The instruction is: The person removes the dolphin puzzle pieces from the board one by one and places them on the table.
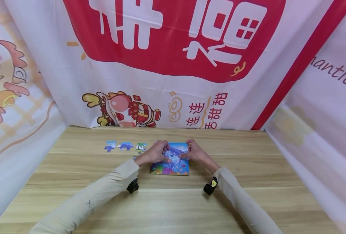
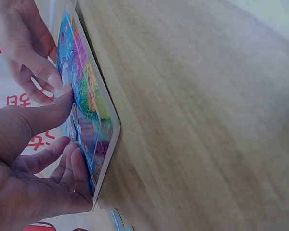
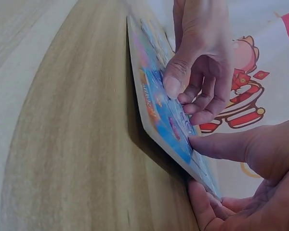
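Note:
A jigsaw puzzle board (image 1: 173, 169) with a dolphin and a bright seabed scene lies on the wooden table. My left hand (image 1: 156, 152) is over its left half, thumb and fingertips bent down to the picture; I cannot tell whether they pinch a piece. At the right side, my right hand (image 1: 197, 154) grips the board, with the thumb (image 3: 216, 144) on top and fingers (image 3: 200, 199) at the underside of the edge. That edge shows a shadow beneath it in the right wrist view. Both thumbs point in toward the middle of the picture.
Loose puzzle pieces lie left of the board, among them a blue-purple piece (image 1: 110, 146), a dolphin piece (image 1: 126, 146) and a palm-tree piece (image 1: 141, 147). Others are partly hidden by the left wrist. A printed cloth (image 1: 173, 94) hangs behind the table (image 1: 173, 204).

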Demonstrator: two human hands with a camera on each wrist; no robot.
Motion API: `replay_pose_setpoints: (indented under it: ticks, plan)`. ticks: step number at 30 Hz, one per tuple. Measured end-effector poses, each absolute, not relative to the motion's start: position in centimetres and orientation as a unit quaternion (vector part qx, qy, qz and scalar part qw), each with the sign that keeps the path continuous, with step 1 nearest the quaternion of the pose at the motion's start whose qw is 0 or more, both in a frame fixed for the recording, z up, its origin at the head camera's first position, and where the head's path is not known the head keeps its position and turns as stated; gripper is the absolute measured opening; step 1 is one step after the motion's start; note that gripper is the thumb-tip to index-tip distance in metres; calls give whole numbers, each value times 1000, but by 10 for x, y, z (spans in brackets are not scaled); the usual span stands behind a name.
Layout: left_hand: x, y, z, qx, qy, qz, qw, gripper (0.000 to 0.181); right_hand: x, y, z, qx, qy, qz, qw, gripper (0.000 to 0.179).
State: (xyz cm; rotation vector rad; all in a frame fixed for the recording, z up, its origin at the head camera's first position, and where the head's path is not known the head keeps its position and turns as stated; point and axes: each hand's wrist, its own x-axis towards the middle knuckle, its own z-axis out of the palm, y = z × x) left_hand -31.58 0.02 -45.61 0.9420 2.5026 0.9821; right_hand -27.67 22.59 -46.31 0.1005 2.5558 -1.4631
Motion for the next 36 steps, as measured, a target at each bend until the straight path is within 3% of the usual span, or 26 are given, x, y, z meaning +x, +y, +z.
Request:
replay_pose_setpoints:
  ticks: [13,26,36]
  plan:
    - [-319,1,-461,332,849,386,142,40,-277,220,-464,54,880,-464,85,66]
    - [-322,-10,-473,347,823,437,105,33,-278,220,-464,49,881,-462,87,68]
    - [-316,-17,-463,325,800,481,152,30,-279,218,-461,54,884,-455,95,69]
